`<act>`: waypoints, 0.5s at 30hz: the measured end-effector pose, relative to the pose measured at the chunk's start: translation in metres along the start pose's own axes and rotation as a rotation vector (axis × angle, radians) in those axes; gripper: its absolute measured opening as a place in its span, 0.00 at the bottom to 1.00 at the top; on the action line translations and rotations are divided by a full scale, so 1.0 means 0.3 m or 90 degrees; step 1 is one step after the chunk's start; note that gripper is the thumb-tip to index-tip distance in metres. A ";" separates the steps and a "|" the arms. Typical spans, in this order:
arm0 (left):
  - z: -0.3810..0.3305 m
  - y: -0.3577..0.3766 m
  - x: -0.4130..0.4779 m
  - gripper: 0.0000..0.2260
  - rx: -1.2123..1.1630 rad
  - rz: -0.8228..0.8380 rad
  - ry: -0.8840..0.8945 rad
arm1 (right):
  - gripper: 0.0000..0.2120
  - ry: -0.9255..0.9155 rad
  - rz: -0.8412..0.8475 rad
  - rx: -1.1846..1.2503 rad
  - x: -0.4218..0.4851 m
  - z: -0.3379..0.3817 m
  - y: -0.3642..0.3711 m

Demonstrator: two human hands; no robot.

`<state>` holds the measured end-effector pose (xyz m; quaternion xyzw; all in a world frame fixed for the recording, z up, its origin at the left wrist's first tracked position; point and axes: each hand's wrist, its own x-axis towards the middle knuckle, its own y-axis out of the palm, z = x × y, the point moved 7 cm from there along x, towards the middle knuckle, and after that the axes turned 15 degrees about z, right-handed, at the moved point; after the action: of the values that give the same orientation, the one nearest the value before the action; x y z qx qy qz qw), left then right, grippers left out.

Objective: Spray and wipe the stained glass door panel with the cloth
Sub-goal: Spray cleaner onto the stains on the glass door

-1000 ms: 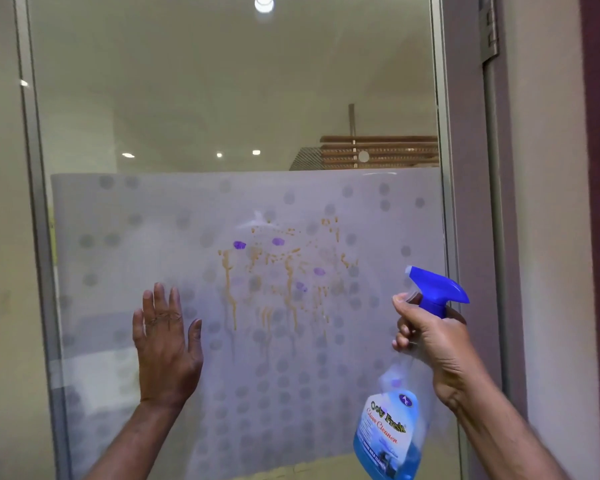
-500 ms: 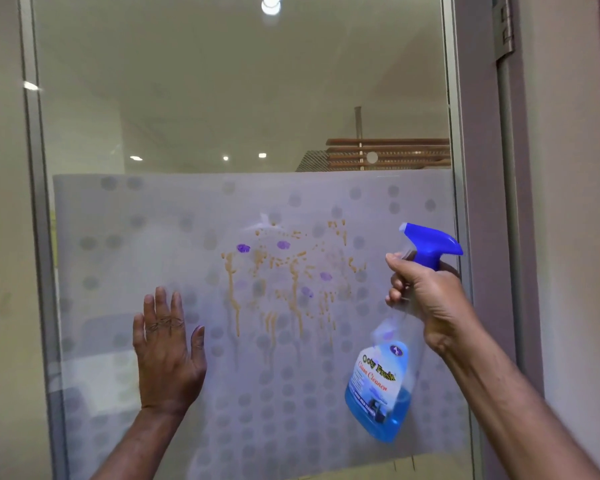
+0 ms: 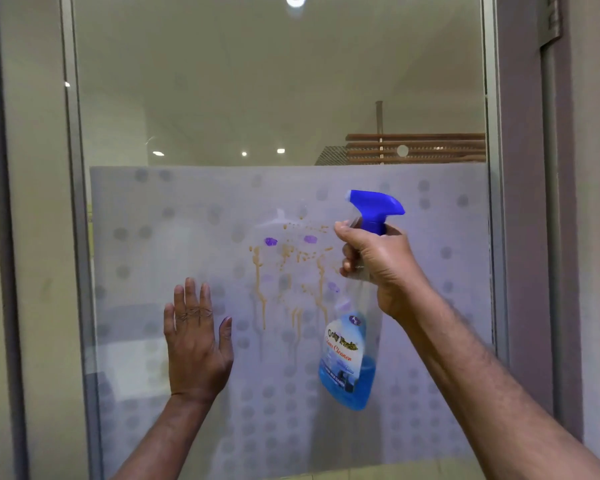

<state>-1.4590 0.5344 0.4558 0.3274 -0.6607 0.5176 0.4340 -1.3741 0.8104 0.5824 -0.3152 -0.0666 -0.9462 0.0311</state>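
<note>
1. We see a tall glass door panel [image 3: 187, 116] with a frosted, dotted lower part, right in front of our hands.
2. Our right hand [image 3: 381, 268] is curled tight around the neck of a clear plastic spray bottle [image 3: 350, 358] with blue liquid and a blue trigger top.
3. Our left hand [image 3: 196, 344] is flat and wide open, pressed on the glass and holding nothing.
4. Brown drips and purple spots [image 3: 284, 271] sit between our hands, just left of the bottle.
</note>
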 end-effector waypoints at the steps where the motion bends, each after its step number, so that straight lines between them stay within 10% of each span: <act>1: 0.001 -0.002 0.001 0.28 0.000 -0.003 0.001 | 0.04 0.005 0.009 -0.007 0.004 -0.010 0.029; 15: -0.008 -0.003 -0.004 0.28 0.012 -0.001 0.001 | 0.05 0.109 0.113 -0.093 -0.111 -0.248 0.199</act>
<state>-1.4573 0.5366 0.4554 0.3313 -0.6553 0.5239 0.4318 -1.3857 0.7411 0.5098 -0.2395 0.0340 -0.9654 0.0973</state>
